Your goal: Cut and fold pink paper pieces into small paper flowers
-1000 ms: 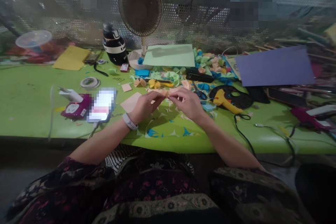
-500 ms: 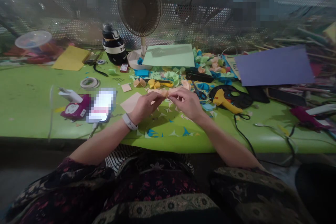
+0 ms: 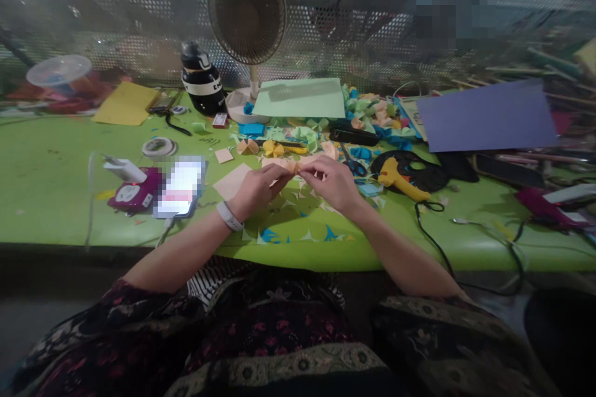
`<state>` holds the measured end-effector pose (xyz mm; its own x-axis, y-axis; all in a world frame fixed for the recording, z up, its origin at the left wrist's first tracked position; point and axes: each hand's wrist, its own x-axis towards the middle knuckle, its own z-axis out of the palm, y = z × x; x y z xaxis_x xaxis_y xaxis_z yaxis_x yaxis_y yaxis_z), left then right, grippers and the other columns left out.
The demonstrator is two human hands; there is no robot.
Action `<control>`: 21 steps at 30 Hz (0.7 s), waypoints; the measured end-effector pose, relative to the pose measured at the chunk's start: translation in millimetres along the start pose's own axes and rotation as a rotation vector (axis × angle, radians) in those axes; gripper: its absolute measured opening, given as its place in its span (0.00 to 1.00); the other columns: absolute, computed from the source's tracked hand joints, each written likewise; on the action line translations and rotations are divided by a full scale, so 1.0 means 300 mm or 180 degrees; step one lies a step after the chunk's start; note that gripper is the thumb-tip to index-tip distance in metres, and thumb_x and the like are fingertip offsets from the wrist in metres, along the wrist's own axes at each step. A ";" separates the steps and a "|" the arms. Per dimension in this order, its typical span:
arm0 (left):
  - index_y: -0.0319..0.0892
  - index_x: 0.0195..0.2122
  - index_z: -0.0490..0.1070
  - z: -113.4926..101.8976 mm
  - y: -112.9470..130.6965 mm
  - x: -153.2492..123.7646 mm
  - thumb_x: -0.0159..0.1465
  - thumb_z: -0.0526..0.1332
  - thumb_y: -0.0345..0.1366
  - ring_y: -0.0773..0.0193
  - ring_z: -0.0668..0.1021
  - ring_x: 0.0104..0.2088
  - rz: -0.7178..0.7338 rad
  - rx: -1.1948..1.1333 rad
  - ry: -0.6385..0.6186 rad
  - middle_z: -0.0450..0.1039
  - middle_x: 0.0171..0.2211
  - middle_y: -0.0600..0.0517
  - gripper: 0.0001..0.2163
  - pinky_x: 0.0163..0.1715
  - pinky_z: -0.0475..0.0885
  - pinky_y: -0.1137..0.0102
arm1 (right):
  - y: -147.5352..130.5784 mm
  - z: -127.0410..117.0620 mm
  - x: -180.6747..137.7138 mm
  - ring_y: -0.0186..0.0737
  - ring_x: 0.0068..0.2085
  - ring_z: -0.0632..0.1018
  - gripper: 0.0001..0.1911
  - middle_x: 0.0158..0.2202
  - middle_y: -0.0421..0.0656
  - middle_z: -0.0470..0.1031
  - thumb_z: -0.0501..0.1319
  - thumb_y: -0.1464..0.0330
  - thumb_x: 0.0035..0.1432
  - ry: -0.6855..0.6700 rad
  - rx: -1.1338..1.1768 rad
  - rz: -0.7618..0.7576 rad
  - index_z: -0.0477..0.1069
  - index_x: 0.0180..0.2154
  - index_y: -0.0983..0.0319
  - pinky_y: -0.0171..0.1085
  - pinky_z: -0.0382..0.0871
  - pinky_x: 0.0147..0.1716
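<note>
Between my two hands is a small piece of peach paper (image 3: 293, 166), partly hidden by the fingers. My left hand (image 3: 261, 187) pinches it from the left, and my right hand (image 3: 331, 181) pinches it from the right, the fingertips nearly meeting. Under the left hand lies a flat peach paper sheet (image 3: 231, 183). Just beyond the hands sit a yellow folded paper flower (image 3: 273, 148), a peach folded one (image 3: 248, 146) and a yellow cutter (image 3: 294, 149). Scissors (image 3: 356, 166) rest close to my right hand.
A yellow glue gun (image 3: 401, 181) lies on a black mat at right, its cord trailing forward. To the left are a phone (image 3: 180, 187), a tape roll (image 3: 159, 147) and a purple power strip (image 3: 137, 190). A fan (image 3: 248, 9) and black bottle (image 3: 203, 84) stand behind. Paper scraps litter the green table.
Both hands stay in nearly the same place, still pinching the peach paper. Only a very slight shift of the fingers shows.
</note>
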<state>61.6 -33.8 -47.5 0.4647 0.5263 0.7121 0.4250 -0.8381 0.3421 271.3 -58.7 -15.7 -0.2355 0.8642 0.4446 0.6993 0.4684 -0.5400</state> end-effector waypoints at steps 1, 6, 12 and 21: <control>0.40 0.40 0.74 -0.003 0.002 0.001 0.70 0.60 0.33 0.67 0.80 0.30 0.0026 0.0050 -0.0029 0.80 0.33 0.48 0.04 0.29 0.70 0.73 | 0.000 0.000 0.000 0.39 0.31 0.75 0.08 0.35 0.45 0.80 0.63 0.65 0.64 -0.0002 0.0010 -0.0002 0.81 0.36 0.60 0.38 0.66 0.32; 0.40 0.41 0.74 -0.008 0.004 0.001 0.70 0.59 0.33 0.66 0.81 0.31 0.0040 0.0076 -0.0098 0.80 0.35 0.47 0.05 0.29 0.71 0.73 | 0.003 0.000 0.001 0.39 0.32 0.75 0.10 0.35 0.45 0.80 0.63 0.62 0.65 0.0028 0.0058 0.0011 0.81 0.36 0.59 0.38 0.67 0.32; 0.41 0.41 0.74 -0.008 0.006 0.001 0.70 0.59 0.33 0.66 0.80 0.31 0.0002 0.0073 -0.0144 0.80 0.35 0.48 0.05 0.29 0.71 0.72 | 0.010 0.001 -0.001 0.39 0.32 0.75 0.10 0.34 0.45 0.79 0.63 0.63 0.64 0.0016 0.0051 0.0022 0.81 0.36 0.59 0.38 0.66 0.32; 0.40 0.41 0.74 -0.011 0.011 0.002 0.71 0.58 0.33 0.66 0.80 0.30 0.0065 0.0159 -0.0137 0.80 0.34 0.48 0.06 0.28 0.70 0.73 | 0.007 0.004 0.003 0.39 0.31 0.76 0.11 0.34 0.45 0.80 0.62 0.61 0.64 0.0020 -0.0006 0.0032 0.80 0.34 0.59 0.38 0.67 0.32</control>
<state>60.6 -36.6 -43.9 0.5063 0.5157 0.6912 0.4527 -0.8411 0.2960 271.8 -56.8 -17.4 -0.2241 0.8677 0.4437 0.7028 0.4593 -0.5433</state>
